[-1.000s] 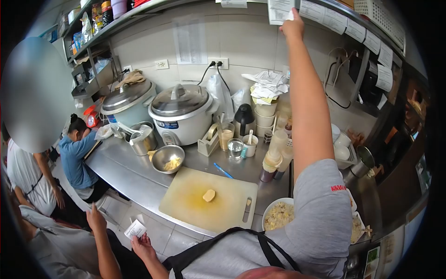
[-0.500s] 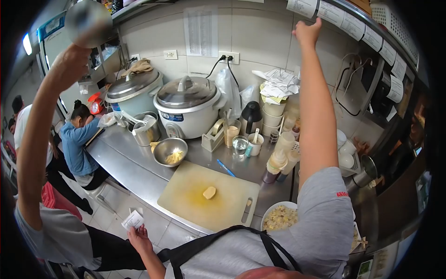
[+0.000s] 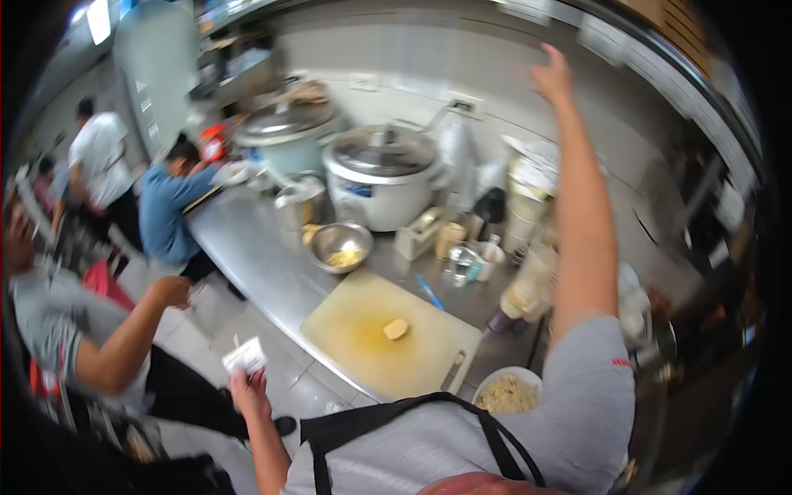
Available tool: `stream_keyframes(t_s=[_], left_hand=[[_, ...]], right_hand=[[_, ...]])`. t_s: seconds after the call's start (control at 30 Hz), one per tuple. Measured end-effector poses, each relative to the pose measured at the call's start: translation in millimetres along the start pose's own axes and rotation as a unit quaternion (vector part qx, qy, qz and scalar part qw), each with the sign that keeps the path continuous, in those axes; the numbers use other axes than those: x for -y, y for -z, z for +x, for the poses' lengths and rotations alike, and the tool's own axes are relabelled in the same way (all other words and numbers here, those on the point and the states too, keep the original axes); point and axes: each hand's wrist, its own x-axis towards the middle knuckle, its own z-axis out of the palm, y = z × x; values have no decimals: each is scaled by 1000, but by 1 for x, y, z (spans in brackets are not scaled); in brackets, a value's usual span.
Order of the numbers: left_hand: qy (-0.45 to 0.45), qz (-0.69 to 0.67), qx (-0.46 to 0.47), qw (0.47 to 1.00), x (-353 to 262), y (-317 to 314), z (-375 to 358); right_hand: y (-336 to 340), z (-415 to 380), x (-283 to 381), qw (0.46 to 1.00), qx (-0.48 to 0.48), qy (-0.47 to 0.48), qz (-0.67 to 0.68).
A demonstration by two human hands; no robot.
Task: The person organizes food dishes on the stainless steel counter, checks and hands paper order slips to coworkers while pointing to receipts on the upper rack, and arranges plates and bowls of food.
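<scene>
My right hand (image 3: 551, 78) is raised high toward the blurred rail of paper tickets (image 3: 606, 37) on the upper right. Its fingers are apart and it holds nothing. My left hand (image 3: 247, 394) hangs low over the floor, below the counter's front edge, pinching a small white paper slip (image 3: 245, 356). Between my arms lies a yellowish cutting board (image 3: 363, 346) with one small yellow piece of food (image 3: 396, 329) on it. A white bowl of rice (image 3: 509, 394) stands just right of the board, near my chest.
On the steel counter (image 3: 256, 264) stand a metal bowl (image 3: 338, 246), two large rice cookers (image 3: 381, 177), cups and sauce bottles (image 3: 528, 285). A person in grey (image 3: 74, 330) crouches at my left. Beyond them are a person in blue (image 3: 169, 206) and another in white (image 3: 99, 157).
My right hand has come off the ticket rail and opened. The view has swung left and blurred. The person in grey has lowered the raised arm; my left hand still holds the slip.
</scene>
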Motion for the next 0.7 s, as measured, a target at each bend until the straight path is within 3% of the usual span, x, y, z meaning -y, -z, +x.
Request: stream_keyframes(t_s=[0.03,0.07,0.1,0.17,0.3,0.47,0.5,0.53,0.57,0.67,0.7], left_hand=[[0,7,6,1000,1,6,4],[6,3,7,1000,2,11,4],[10,6,-21,1000,3,15,6],[-5,-17,6,1000,-2,15,2],[-20,-19,9,1000,-17,17,-6],[-63,9,10,998,-39,32,-5],[-74,24,10,997,-46,32,-3],[-142,63,30,987,-60,30,0],[-174,70,48,981,-70,25,0],[-235,95,100,962,-91,18,0],[-241,111,124,956,-96,18,0]], right_hand=[[-8,3,-3,998,-11,54,4],[-5,1,18,997,57,-28,37],[-15,0,23,998,8,28,50],[-19,2,37,994,84,-58,41],[-45,-28,84,982,125,-100,104],[-121,-112,155,907,347,-61,232],[-143,-143,171,869,404,-74,274],[-161,-212,220,765,558,-60,314],[-162,-249,247,687,634,-91,343],[-199,-357,283,502,787,-54,354],[-201,-384,297,447,810,-98,368]])
